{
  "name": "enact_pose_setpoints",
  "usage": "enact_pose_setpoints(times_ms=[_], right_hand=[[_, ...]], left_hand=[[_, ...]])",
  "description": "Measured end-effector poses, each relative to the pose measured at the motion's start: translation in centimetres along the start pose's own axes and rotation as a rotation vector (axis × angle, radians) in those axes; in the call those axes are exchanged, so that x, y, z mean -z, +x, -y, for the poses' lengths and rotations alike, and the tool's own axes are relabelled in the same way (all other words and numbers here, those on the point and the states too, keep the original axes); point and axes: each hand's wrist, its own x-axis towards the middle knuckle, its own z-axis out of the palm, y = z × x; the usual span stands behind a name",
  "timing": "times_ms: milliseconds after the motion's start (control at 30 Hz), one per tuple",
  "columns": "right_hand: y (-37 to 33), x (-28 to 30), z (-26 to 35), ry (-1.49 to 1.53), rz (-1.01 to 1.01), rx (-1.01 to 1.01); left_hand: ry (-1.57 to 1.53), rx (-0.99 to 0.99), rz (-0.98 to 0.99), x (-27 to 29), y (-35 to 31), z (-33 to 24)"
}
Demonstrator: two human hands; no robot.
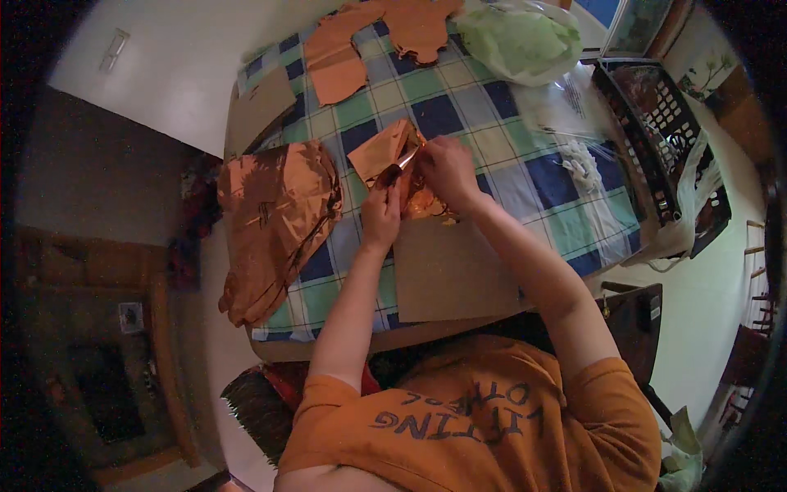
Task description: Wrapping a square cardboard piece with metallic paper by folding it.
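Note:
Near the middle of the bed or table, both hands are on a crumpled piece of shiny copper-coloured foil. My left hand is closed on its near side, thumb and fingers pinching it beside a dark fold. A bright, narrow, pointed streak shows between the hands; whether it is a blade or a foil glint I cannot tell. My right hand is closed at the foil's right edge, fingertips bent over and partly hidden. More crinkled foil lies below the hands, against a brown cardboard sheet.
A stack of large flat copper foil shapes lies left, with more foil shapes at the far side. A checked cloth covers the surface. Far right are a clear bag with pale green contents, white strings and a black basket.

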Motion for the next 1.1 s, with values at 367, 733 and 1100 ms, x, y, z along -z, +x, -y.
enact_pose_setpoints(times_ms=[367, 733, 1100], right_hand=[[-3.0, 2.2, -1.8, -0.370, 0.361, 0.433], [-6.5, 3.7, -3.4, -0.161, 0.284, 0.603], [-10.4, 11.5, -1.1, -0.189, 0.269, 0.040]], left_hand=[[0.107, -0.234, 0.048, -0.5, 0.2, -0.6], [0.311, -0.375, 0.133, -1.1, 0.5, -0.7], [0.382, -0.438, 0.072, -1.3, 0.2, -0.5]])
